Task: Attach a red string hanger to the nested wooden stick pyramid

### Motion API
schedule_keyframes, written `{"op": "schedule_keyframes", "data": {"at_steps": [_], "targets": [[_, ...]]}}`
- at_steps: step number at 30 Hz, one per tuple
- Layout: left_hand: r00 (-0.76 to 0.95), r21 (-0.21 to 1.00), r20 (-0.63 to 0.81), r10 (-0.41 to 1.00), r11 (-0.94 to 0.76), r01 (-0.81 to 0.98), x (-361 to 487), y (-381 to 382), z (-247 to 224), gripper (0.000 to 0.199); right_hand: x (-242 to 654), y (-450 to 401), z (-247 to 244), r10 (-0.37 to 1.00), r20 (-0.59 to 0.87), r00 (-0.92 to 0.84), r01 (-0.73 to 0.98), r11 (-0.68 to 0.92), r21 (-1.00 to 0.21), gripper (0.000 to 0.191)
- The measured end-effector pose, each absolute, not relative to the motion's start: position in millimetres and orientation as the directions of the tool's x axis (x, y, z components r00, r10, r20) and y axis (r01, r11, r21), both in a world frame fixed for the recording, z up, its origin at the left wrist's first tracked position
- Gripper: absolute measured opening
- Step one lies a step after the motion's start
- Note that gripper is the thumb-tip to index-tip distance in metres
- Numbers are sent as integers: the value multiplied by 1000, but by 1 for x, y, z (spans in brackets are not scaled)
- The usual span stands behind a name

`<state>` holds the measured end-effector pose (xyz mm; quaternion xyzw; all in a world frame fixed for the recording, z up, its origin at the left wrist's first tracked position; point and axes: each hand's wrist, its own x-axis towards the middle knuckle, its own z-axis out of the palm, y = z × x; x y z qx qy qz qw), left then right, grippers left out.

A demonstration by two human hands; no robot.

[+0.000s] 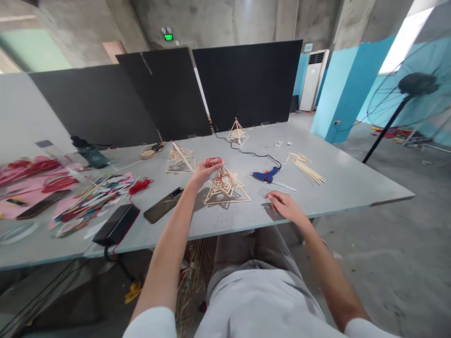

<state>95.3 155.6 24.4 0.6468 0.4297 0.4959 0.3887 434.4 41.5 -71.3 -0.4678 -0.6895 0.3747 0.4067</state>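
Note:
My left hand (206, 172) is closed at the top of a small pyramid frame of thin wooden sticks (227, 192), with red yarn (213, 162) pinched between its fingers. Some of that yarn runs down into the frame, which stands on the table and holds stacked inner squares of sticks. To the right, my right hand (282, 204) hovers at the table's front, fingers loosely bent and apart, nothing seen in them. Beyond it lies a blue hot glue gun (266, 174), and a clear glue stick (284, 186) is close by.
Two more stick pyramids stand at the left (180, 158) and the back (238, 133). Loose sticks (308, 171) lie at the right. A phone (163, 205), a black box (116, 225), a red yarn bundle (140, 186) and paper scraps (95, 202) cover the left side.

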Motion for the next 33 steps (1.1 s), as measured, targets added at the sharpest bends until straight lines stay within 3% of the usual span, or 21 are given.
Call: {"op": "schedule_keyframes", "data": {"at_steps": [5, 12, 19, 25, 33], "targets": [[101, 883, 439, 893, -449, 135, 98, 155, 20, 47, 435, 43, -72, 958, 189, -216, 356, 258, -898, 40], [64, 891, 445, 893, -449, 67, 101, 160, 11, 43, 435, 41, -72, 973, 188, -133, 392, 226, -892, 46], [20, 893, 450, 893, -449, -20, 111, 158, 11, 33, 384, 57, -34, 901, 431, -38, 504, 390, -771, 47], [24, 906, 417, 909, -413, -92, 115, 155, 10, 35, 323, 104, 9, 859, 497, -122, 614, 459, -643, 35], [56, 895, 424, 904, -409, -179, 119, 157, 3, 44, 301, 139, 45, 872, 454, -181, 554, 472, -686, 36]]}}
